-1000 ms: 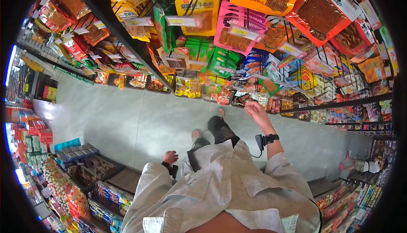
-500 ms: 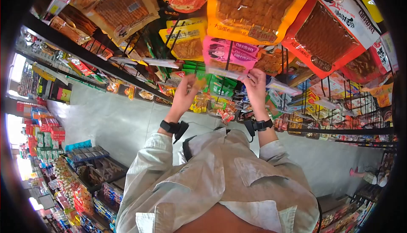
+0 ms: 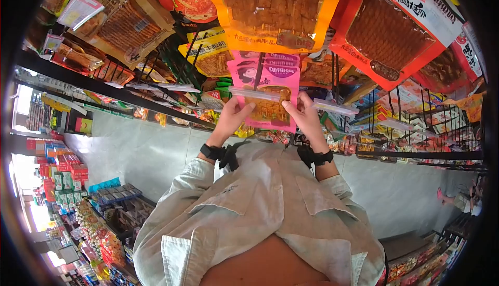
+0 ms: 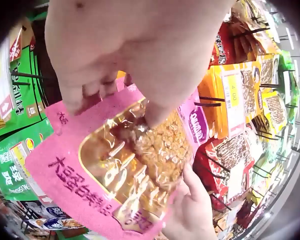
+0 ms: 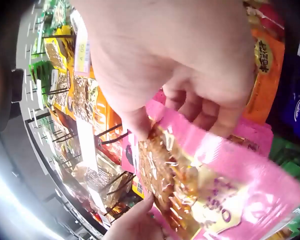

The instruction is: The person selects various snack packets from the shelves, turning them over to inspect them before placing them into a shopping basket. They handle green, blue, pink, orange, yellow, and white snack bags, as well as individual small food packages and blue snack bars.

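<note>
A pink snack packet (image 3: 267,122) with a clear window hangs in front of similar pink ones in the head view. My left hand (image 3: 232,118) grips its left edge, thumb on the front. On the opposite edge my right hand (image 3: 307,119) holds it the same way. In the left wrist view the packet (image 4: 102,165) tilts below my left hand (image 4: 135,45), whose fingers go behind it. The right wrist view has my right hand (image 5: 175,55) pinching the pink packet (image 5: 230,170). A clear label holder (image 3: 254,93) crosses the packet's front.
Large orange (image 3: 275,44) and red-and-white (image 3: 384,36) packets hang above the hands. Yellow packets (image 3: 208,52) hang to the left. Black hooks and price label holders (image 3: 334,107) stick out around. Grey floor (image 3: 140,145) lies below, with stocked shelves behind the person.
Both hands have risen from low down to the pink packets, and now grip one by its two edges. The packet's lower part has come forward, and the shelf fills more of the head view.
</note>
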Motion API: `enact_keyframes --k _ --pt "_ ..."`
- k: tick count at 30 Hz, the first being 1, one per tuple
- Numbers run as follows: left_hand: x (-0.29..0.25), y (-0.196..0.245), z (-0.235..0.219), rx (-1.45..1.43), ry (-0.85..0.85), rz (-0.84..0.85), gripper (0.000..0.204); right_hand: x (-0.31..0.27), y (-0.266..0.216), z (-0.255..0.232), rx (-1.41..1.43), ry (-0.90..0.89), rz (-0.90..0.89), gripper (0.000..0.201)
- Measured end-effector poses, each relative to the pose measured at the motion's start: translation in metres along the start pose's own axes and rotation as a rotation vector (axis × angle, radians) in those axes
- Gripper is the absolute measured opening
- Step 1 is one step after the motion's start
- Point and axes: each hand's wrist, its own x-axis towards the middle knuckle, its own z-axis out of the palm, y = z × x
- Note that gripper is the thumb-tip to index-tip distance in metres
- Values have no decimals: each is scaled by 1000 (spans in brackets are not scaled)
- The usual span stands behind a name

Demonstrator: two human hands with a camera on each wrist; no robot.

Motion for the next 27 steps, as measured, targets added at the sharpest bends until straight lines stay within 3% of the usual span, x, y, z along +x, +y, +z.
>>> enact_keyframes --k 1,4,5,8,9,12,16,18,27 --pt "-3 -1 -2 -22 -45 31 32 -4 -9 1 88 -60 -41 32" --pt "-21 12 -3 -9 -52 40 35 -22 -41 2 112 -140 99 46" --pt "-25 9 -5 9 -83 57 38 -24 -39 0 27 -200 30 56" --pt "-41 15 -5 6 -82 122 38 -33 -51 12 67 -144 -41 58" --pt "-49 27 -3 6 -90 183 40 -38 -49 15 49 -146 -21 59" --pt "-68 35 -5 -13 -83 160 41 -60 -61 30 198 -96 19 58" --pt "-91 42 -7 -109 -117 232 44 -92 -72 50 155 -25 31 58" --pt "-108 44 -16 -147 -174 115 44 -109 -80 62 138 -5 44 57" --pt "-174 -10 -52 -237 -294 103 51 -196 -85 144 87 174 138 55"
